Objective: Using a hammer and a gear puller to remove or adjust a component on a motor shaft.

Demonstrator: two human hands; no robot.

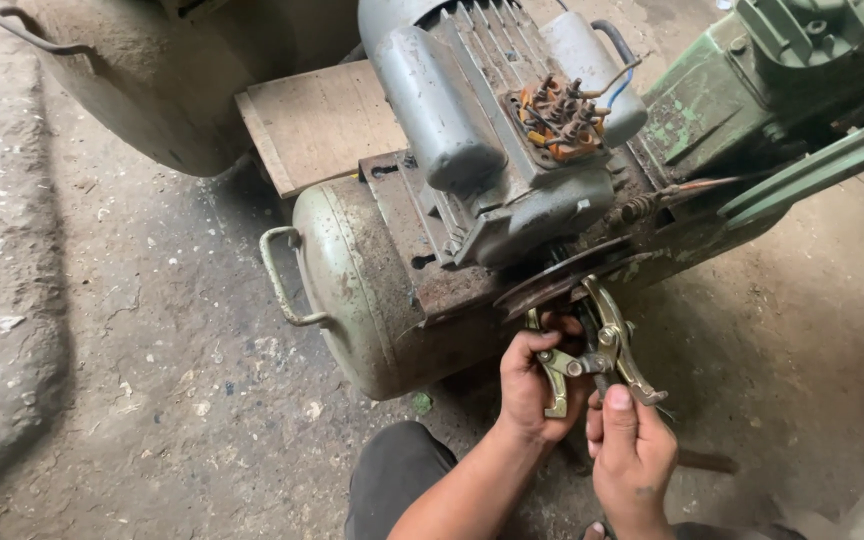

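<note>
Hands met below the grey electric motor (497, 140), where the left hand (530, 385) curled closed around one arm of a brass-coloured gear puller (592, 350) hooked onto the pulley (552, 283) under that motor, and the right hand (632, 455) closed on its lower end.

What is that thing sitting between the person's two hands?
A brass-coloured gear puller lies between the left hand and right hand, its arms hooked on the motor's pulley, in the head view.
</note>
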